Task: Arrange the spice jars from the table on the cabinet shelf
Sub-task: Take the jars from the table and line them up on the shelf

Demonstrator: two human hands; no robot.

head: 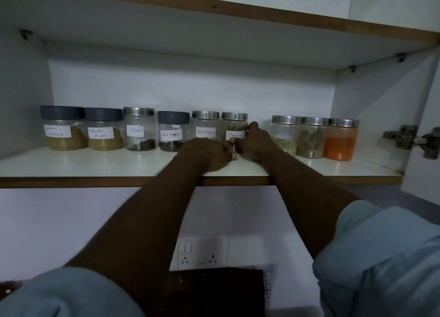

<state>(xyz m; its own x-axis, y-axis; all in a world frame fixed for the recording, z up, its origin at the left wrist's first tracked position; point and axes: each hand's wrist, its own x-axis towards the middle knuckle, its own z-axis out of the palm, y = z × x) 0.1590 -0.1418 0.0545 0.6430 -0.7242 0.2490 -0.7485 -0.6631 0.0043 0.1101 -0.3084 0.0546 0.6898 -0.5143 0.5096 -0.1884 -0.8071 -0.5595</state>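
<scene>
Several labelled spice jars stand in a row on the white cabinet shelf point(95, 166). From the left: masala point(63, 128), coriander powder point(103, 129), cloves point(139, 129), and two black pepper jars point(173, 131) point(205, 125). The cinnamon jar point(234, 126) with a steel lid stands just right of them. My right hand point(256, 141) wraps its right side, fingers at its label. My left hand point(207, 153) rests on the shelf at the jar's base, touching its lower left. Farther right stand three steel-lidded jars: pale seeds point(285, 135), bark pieces point(312, 138), orange powder point(342, 139).
A gap lies between the cinnamon jar and the seeds jar. The open cabinet door with its hinge point(404, 138) is at the right. An upper shelf point(214, 9) hangs overhead. A wall socket panel point(202, 252) sits below the shelf.
</scene>
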